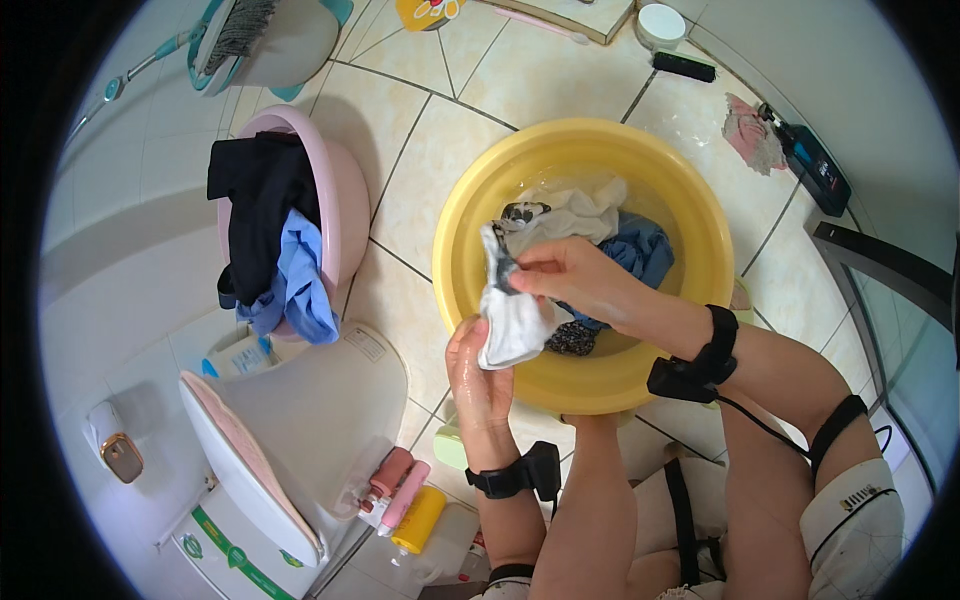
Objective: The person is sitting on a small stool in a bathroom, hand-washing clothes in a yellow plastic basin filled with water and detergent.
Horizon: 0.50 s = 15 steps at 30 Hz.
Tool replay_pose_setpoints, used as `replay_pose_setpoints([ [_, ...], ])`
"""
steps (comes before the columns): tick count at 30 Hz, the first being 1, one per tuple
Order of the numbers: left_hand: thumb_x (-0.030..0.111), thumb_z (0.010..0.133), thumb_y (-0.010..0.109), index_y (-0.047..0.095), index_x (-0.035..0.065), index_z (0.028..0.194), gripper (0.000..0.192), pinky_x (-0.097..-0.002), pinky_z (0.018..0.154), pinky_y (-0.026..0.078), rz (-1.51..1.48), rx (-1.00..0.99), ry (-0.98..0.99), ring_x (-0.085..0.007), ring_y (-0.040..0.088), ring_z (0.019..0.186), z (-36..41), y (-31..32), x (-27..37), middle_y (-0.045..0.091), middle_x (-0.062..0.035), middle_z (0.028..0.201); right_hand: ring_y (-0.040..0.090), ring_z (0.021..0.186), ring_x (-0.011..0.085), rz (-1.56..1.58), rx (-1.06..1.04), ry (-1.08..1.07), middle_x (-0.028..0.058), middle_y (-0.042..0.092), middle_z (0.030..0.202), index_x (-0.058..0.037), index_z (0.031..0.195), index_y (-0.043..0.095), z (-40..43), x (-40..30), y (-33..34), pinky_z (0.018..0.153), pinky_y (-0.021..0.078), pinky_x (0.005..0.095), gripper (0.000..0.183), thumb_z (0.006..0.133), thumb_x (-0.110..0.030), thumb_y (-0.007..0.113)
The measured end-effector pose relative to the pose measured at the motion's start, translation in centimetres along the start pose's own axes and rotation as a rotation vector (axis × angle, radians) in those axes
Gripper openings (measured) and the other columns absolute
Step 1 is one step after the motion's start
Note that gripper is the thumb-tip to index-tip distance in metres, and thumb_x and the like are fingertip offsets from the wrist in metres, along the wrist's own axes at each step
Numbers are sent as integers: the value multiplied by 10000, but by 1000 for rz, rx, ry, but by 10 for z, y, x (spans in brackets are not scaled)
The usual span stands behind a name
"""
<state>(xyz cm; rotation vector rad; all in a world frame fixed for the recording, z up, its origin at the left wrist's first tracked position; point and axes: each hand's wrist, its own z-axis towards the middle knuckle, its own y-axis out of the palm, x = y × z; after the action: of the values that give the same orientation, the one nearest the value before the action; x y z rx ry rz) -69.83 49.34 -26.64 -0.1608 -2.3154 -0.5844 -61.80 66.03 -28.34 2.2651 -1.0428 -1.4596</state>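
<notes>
A small white cloth item with a dark grey patch [514,330], perhaps a sock, is stretched between my two hands above the near left rim of a yellow plastic basin [697,187]. Its lower end is gripped by my left hand [480,375], which looks wet. My right hand [577,281] pinches it by the dark patch. Water stands in the basin, with a pale wet garment [581,210], a blue garment [641,251] and a dark speckled cloth [574,339] in it.
A pink tub [349,202] at the left has black clothing [262,202] and a blue garment [300,277] draped over its rim. Below it stands a toilet [352,405], lid raised, with several bottles [416,517] alongside. A black scrubbing brush [684,66] and black bottle [817,169] lie along the right wall.
</notes>
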Motion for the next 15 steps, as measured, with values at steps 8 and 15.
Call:
replay_pose_setpoints([
  [8, 17, 698, 583, 455, -26, 1088, 413, -402, 928, 428, -145, 37, 201, -264, 547, 1009, -1, 21, 6, 542, -153, 1080, 495, 804, 62, -103, 124, -18, 10, 587, 849, 7, 949, 612, 0, -21, -12, 735, 395, 201, 213, 832, -170, 582],
  [15, 329, 862, 554, 402, -37, 1237, 545, -402, 986, 362, -170, -191, -4, -257, 480, 1127, 5, 8, -9, 502, -140, 1199, 562, 849, 86, 45, 53, -73, 38, 624, 911, 9, 1004, 593, -6, -10, -5, 786, 424, 225, 250, 826, -167, 605],
])
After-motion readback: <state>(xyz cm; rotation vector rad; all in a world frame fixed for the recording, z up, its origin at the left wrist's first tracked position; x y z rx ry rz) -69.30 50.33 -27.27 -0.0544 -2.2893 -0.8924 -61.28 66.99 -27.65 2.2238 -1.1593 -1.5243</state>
